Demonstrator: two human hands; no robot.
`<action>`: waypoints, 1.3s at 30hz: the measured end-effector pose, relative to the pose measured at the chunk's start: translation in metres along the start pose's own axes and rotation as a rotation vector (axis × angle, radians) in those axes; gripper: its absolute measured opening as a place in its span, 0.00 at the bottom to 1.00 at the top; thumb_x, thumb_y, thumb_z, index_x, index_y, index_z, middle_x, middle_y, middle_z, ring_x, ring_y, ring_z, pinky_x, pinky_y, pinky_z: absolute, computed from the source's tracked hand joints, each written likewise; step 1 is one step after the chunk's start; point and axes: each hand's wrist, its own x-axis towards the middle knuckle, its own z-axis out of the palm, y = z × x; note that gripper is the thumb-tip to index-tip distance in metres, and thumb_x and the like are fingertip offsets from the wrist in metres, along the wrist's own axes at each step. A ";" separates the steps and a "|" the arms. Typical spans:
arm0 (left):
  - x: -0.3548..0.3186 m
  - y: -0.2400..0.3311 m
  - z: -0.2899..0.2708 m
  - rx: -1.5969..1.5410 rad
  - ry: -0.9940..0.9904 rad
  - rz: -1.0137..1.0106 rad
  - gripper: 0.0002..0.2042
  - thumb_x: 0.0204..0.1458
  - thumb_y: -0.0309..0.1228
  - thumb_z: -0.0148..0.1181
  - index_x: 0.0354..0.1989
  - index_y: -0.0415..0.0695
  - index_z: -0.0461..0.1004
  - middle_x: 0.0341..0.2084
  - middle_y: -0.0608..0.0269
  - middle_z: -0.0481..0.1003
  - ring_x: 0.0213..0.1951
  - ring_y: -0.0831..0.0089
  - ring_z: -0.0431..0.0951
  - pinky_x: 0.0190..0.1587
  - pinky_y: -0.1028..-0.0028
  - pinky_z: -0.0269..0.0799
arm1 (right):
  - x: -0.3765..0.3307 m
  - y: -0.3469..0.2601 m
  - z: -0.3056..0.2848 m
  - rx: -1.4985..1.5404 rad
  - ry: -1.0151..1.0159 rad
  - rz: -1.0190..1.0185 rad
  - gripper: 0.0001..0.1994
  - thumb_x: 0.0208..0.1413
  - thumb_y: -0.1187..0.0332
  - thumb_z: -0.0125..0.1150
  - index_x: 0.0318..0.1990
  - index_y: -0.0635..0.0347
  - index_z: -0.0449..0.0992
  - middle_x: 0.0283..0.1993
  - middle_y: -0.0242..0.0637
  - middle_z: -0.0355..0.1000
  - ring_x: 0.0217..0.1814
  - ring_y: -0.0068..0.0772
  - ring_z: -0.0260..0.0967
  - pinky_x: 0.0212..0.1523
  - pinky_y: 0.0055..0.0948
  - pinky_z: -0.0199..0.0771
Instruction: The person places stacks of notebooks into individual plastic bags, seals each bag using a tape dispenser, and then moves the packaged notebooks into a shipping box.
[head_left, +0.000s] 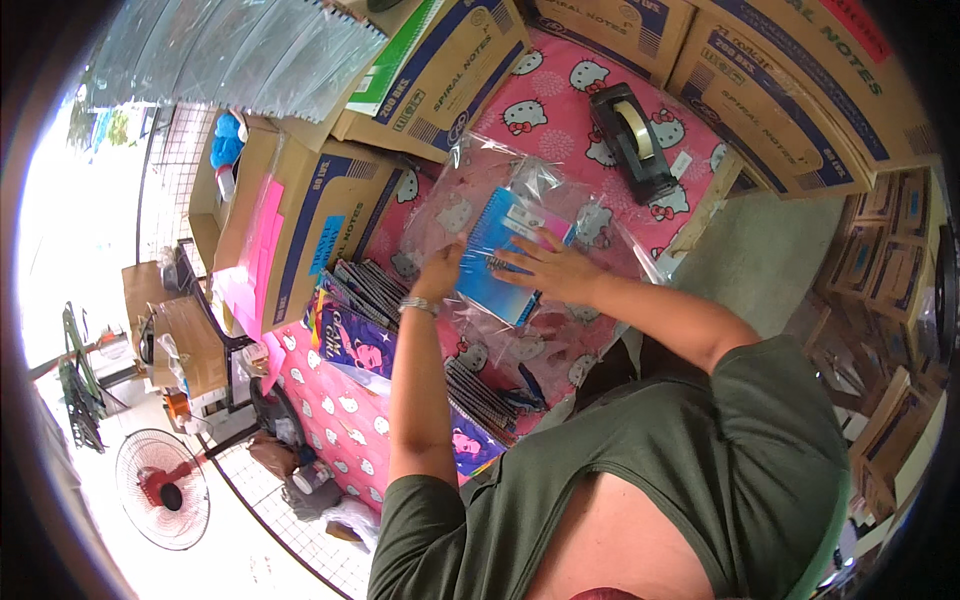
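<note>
So both hands were down on the blue spiral notebook (497, 258), which lay inside a clear plastic bag (520, 215) on the pink cartoon-cat tablecloth (560, 110). The right hand (552, 270) lay flat across the notebook's cover, fingers spread and pointing toward nine o'clock. The left hand (440, 275), a bracelet at its wrist, met the notebook's nine-o'clock edge with fingers bent; whether it pinched the bag or the cover could not be told. At seven o'clock of the notebook sat a fanned stack of purple notebooks (360, 320). A black tape dispenser (632, 140) stood at one o'clock, well apart. Brown cardboard boxes (320, 225) ringed the cloth from nine through two o'clock.
</note>
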 end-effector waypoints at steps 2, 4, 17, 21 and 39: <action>-0.011 0.042 -0.029 -0.054 -0.193 -0.009 0.42 0.59 0.64 0.29 0.57 0.31 0.67 0.55 0.42 0.69 0.60 0.56 0.66 0.62 0.67 0.57 | -0.034 0.023 0.000 0.112 0.029 0.074 0.44 0.44 0.60 0.69 0.70 0.45 0.51 0.72 0.35 0.49 0.73 0.45 0.47 0.71 0.48 0.43; -0.025 0.057 -0.033 -0.472 -0.246 0.092 0.45 0.57 0.67 0.26 0.60 0.33 0.64 0.59 0.46 0.65 0.62 0.59 0.63 0.65 0.67 0.53 | -0.052 0.057 -0.026 0.258 0.163 0.114 0.44 0.45 0.60 0.68 0.69 0.50 0.49 0.71 0.40 0.50 0.73 0.47 0.47 0.71 0.46 0.43; -0.070 0.095 0.130 -0.999 0.473 0.371 0.45 0.54 0.69 0.25 0.68 0.42 0.50 0.69 0.58 0.51 0.69 0.64 0.48 0.70 0.63 0.36 | -0.029 0.088 -0.034 0.780 0.395 0.291 0.50 0.44 0.50 0.71 0.67 0.68 0.48 0.67 0.59 0.52 0.71 0.55 0.48 0.69 0.42 0.50; -0.080 0.107 0.117 -0.934 0.598 0.544 0.46 0.53 0.71 0.27 0.69 0.43 0.47 0.68 0.55 0.52 0.69 0.62 0.49 0.70 0.64 0.36 | -0.028 0.079 -0.117 0.611 0.645 0.218 0.43 0.46 0.47 0.68 0.63 0.64 0.57 0.61 0.52 0.61 0.64 0.49 0.58 0.62 0.44 0.59; -0.112 0.155 0.061 0.348 0.801 0.709 0.41 0.41 0.47 0.70 0.63 0.45 0.59 0.58 0.51 0.63 0.64 0.55 0.57 0.65 0.57 0.47 | -0.019 0.091 -0.112 0.703 0.488 0.044 0.13 0.56 0.60 0.61 0.43 0.58 0.73 0.36 0.39 0.75 0.42 0.38 0.72 0.41 0.32 0.68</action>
